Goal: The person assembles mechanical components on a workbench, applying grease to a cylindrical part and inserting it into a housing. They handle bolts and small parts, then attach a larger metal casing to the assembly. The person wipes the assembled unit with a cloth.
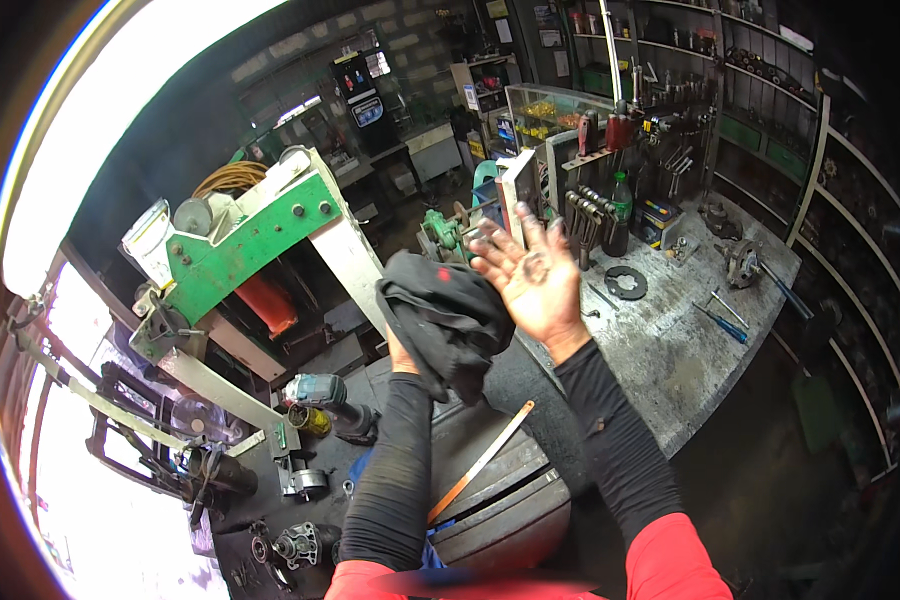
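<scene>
A black cloth with a small red mark hangs bunched in front of me at mid-height. My left hand is closed on it; the fabric covers most of its fingers. To the right of the cloth my right hand is raised, palm showing and fingers spread, with nothing in it. Dark smudges mark its palm and fingertips. Its edge is close to the cloth; whether they touch I cannot tell. Both forearms wear black sleeves. Below the hands, a flat orange strip lies across a grey metal surface.
At right, a metal workbench carries a dark disc, a blue-handled screwdriver and a green bottle. A green-and-white press frame rises at left. Near it stand a cordless power tool and metal machine parts.
</scene>
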`<state>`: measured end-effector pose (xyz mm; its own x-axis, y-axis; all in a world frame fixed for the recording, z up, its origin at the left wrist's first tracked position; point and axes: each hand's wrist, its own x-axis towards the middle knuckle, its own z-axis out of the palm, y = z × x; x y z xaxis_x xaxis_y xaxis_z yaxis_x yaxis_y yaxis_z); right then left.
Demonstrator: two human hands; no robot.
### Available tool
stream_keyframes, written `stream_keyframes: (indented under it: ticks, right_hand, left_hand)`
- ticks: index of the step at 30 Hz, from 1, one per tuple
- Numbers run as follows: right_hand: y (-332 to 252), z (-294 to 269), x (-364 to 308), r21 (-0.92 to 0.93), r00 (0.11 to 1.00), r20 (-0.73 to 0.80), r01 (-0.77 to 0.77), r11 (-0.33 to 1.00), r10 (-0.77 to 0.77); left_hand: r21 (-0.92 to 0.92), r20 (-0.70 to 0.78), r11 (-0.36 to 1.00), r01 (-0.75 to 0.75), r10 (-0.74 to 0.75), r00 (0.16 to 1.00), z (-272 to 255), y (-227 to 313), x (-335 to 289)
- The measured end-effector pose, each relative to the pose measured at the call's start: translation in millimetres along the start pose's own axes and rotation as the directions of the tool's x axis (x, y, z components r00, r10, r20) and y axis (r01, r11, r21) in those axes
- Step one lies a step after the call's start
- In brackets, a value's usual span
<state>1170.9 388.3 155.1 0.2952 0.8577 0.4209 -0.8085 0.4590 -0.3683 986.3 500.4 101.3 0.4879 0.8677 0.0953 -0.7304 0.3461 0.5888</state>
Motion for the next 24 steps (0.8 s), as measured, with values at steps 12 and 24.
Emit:
stream_keyframes:
  ticks: [12, 24]
  right_hand:
    - [72.9, -18.6, -17.4, -0.627, 0.997, -0.049, 0.013, 0.779, -0.055]
    - [59.3, -18.0, -44.3, -0.347, 0.983, -0.181, -0.045, 0.937, -0.020]
  left_hand:
    - [0.904, -0.350, 0.365, 0.221, 0.337, 0.874, 31.0, -59.8, 35.6]
    - [0.964, -0.104, 0.264, -0.014, 0.430, 0.897, 38.2, -97.9, 47.4]
